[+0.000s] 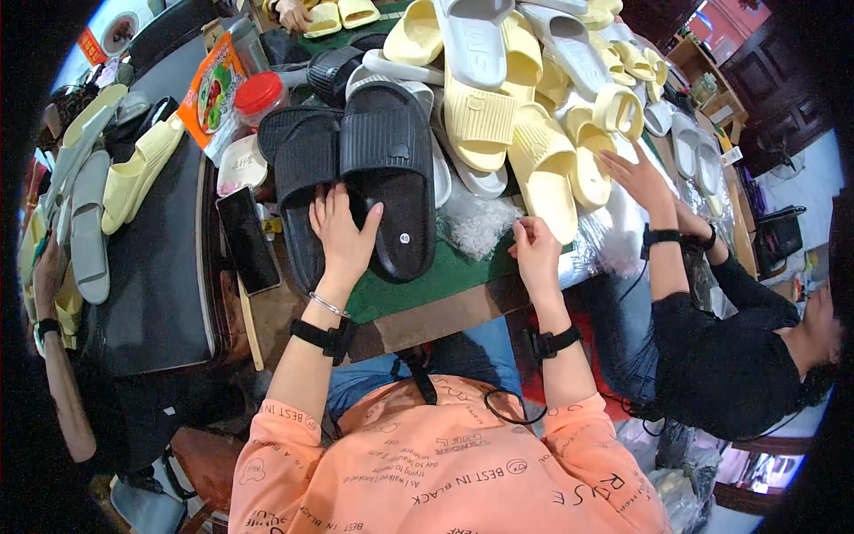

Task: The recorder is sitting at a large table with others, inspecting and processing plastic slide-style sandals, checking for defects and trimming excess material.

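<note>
Far left of the left hand's fingers, a dark panel fills that side, with a yellow slipper on it. Nearer in, a phone lies just beside the left black slipper, so it's tight there! And here's the left hand, coming up from below, a bangle at its wrist. Its fingers lie nearly straight between the pair, tips by the straps' rear edges; the thumb spreads wide, over the insole of the right black slipper. An open hand, then, though whether the fingertips grip an edge, I can't tell.

Right of that thumb, past the slipper's rim, a strip of green tabletop gives some room, bounded nearer the person by a brown table edge. Clear plastic bunches just left of the right hand. That hand rises over the table edge, fingers curled loosely in, thumb close to them; whether the tips meet or pinch anything, I can't tell. Just beyond its knuckles a yellow slide crowds the space, and farther right a co-worker's hand reaches to another slipper.
</note>
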